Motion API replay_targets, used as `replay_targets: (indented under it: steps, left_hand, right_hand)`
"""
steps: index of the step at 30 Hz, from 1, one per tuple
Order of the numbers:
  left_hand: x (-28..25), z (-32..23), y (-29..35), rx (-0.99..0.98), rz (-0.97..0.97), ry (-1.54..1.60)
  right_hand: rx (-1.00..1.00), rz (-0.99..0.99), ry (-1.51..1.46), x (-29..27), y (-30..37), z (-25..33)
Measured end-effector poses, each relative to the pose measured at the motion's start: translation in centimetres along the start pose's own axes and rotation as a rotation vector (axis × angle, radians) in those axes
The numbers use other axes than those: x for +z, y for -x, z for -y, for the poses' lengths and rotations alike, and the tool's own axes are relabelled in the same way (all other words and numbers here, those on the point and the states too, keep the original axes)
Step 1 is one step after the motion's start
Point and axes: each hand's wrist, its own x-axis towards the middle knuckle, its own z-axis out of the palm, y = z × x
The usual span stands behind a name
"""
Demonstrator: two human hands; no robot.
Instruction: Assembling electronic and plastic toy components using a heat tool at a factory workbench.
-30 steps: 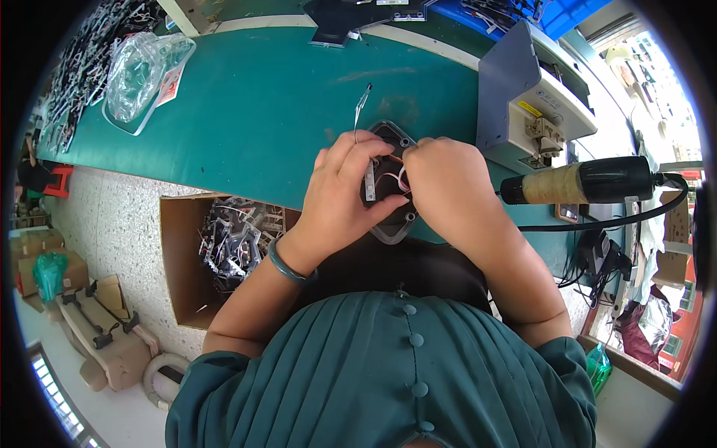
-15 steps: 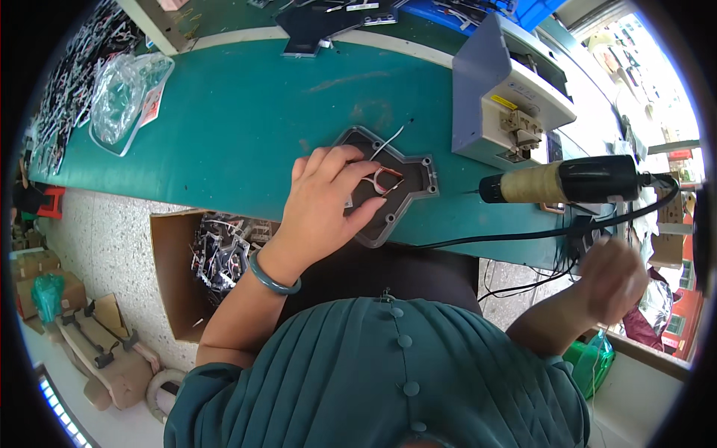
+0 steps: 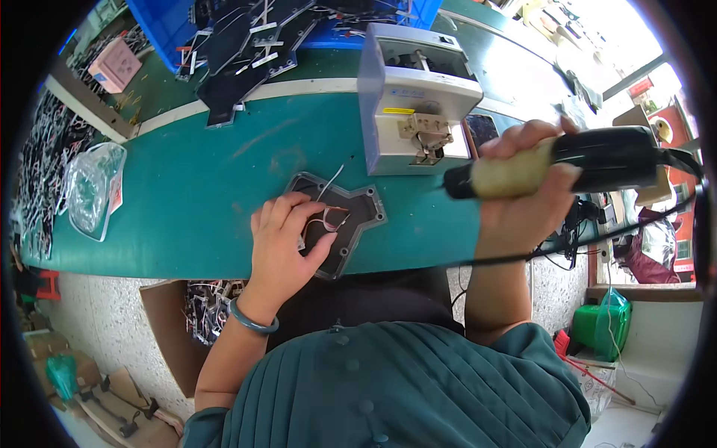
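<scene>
On the green bench top lies a dark grey, angular plastic casing (image 3: 360, 213) with screw posts along its rim. My left hand (image 3: 280, 235) is bent over its left part, thumb and fingers pressed down into it around a small loop of thin wires (image 3: 328, 218). A white wire (image 3: 331, 181) sticks out past the casing's far edge. To the right, my right hand (image 3: 515, 216) is wrapped round an electric screwdriver (image 3: 605, 158), black with a yellowish taped grip. The screwdriver lies level above the bench, its blurred tip pointing left, apart from the casing.
A grey-white bench machine (image 3: 418, 104) stands beyond the casing. Behind it, a blue bin (image 3: 160, 33) holds dark panels with wires. A clear plastic bag (image 3: 93, 194) lies at the left. The screwdriver's black cable (image 3: 590, 243) crosses at right. Below the bench stands a carton (image 3: 166, 321) of parts.
My right hand has come up from the lower right and closed round the screwdriver. The view has swung, so the bench things appear further left. My left hand stays on the casing.
</scene>
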Motion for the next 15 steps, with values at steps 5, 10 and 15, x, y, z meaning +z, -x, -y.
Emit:
replay_targets:
  steps: [5,10,15]
  left_hand:
    - [-0.3,0.2,-0.2,-0.058,0.038,0.003]
    - [-0.5,0.4,-0.1,-0.073,0.048,0.013]
    - [-0.8,0.3,0.0,-0.081,0.048,0.019]
  right_hand:
    - [-0.067,0.035,-0.013,-0.3,-4.4,-1.1]
    - [-0.038,0.013,-0.015,-0.1,-6.1,-3.5]
    - [0.015,0.073,-0.017,-0.1,-6.0,-3.6]
